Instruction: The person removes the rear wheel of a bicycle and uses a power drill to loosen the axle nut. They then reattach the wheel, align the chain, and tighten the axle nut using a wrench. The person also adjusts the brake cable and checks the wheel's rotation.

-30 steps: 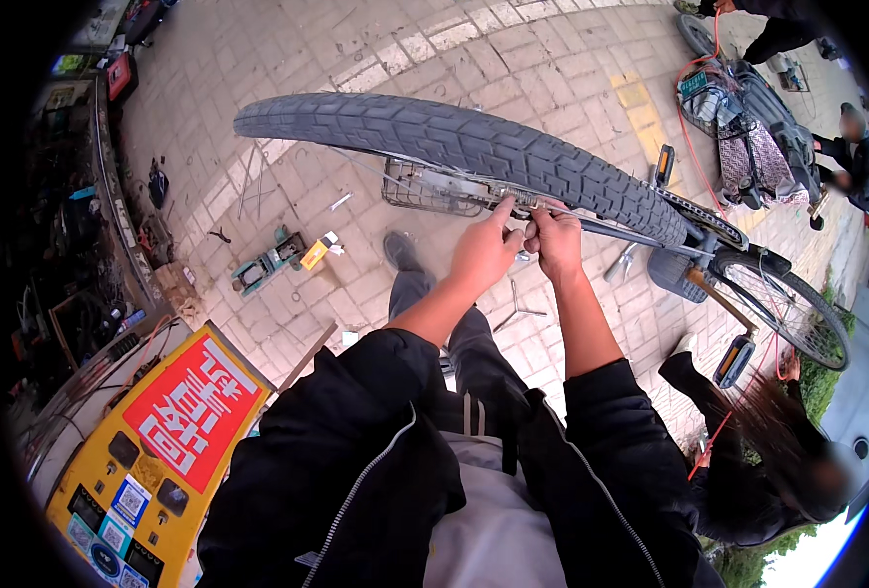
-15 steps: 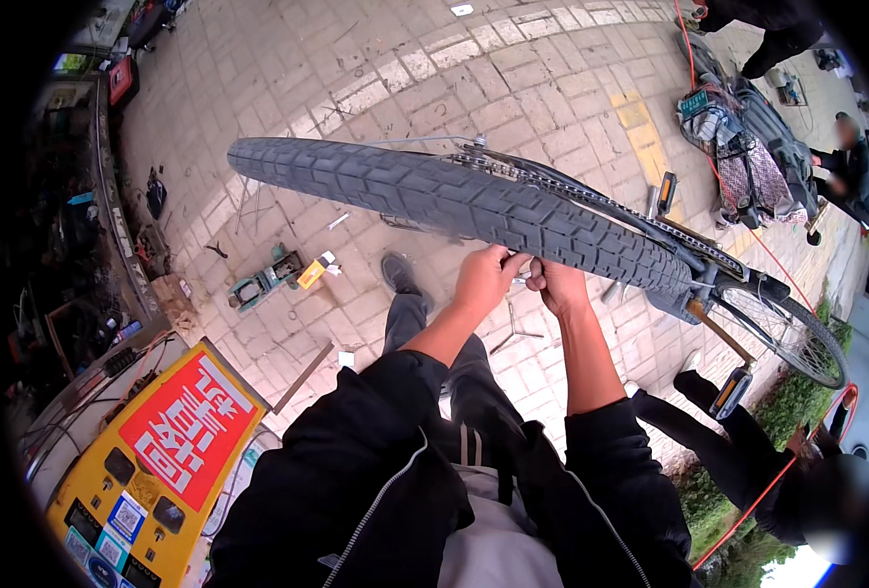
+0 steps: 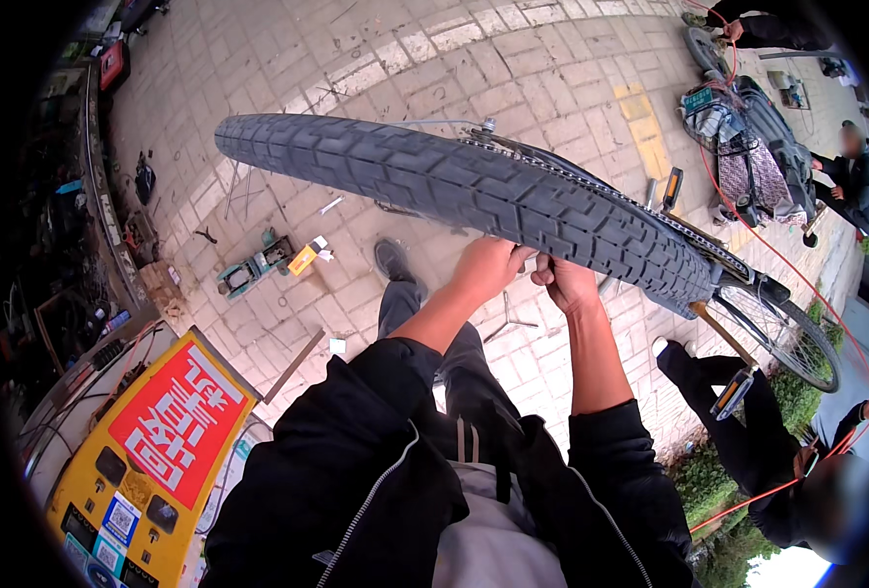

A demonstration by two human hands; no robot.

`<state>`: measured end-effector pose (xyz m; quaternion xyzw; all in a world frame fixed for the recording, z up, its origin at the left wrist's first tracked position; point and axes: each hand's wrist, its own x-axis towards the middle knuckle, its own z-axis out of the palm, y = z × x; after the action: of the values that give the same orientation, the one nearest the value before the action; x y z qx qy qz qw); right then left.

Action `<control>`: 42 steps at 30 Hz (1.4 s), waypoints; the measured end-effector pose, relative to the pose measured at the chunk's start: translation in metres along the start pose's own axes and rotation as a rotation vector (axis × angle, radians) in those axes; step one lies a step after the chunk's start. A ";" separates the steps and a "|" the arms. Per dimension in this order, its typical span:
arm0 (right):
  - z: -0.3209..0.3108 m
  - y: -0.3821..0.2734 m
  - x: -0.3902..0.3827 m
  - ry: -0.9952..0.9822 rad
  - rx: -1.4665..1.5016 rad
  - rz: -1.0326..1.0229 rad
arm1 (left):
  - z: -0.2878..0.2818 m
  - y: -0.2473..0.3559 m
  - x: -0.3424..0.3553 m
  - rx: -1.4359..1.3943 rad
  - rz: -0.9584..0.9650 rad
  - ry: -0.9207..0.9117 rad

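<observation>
Two hands work close together at the near edge of the tyre (image 3: 454,181), which slants across the view above the paving (image 3: 552,78). The left hand (image 3: 485,267) and right hand (image 3: 567,284) both have curled fingers; tips partly hidden, so I cannot tell if either grasps anything. Best, I judge, to go by feel, moving slightly and keeping knuckles off the tread

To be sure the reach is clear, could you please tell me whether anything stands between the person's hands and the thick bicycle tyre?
Nothing visible does: the left hand and right hand are at the near edge of the bicycle tyre. The tyre hides what lies behind it, so any contact there is unclear.
</observation>
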<state>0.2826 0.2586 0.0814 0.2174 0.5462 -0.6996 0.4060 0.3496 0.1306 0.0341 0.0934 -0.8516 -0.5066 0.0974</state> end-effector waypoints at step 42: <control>0.029 0.016 -0.027 0.341 0.204 -0.155 | -0.005 0.010 0.011 -0.130 -0.152 -0.198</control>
<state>0.3150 0.2390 0.1011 0.3297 0.5484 -0.7337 0.2286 0.3394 0.1279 0.0460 0.1008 -0.8127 -0.5735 -0.0201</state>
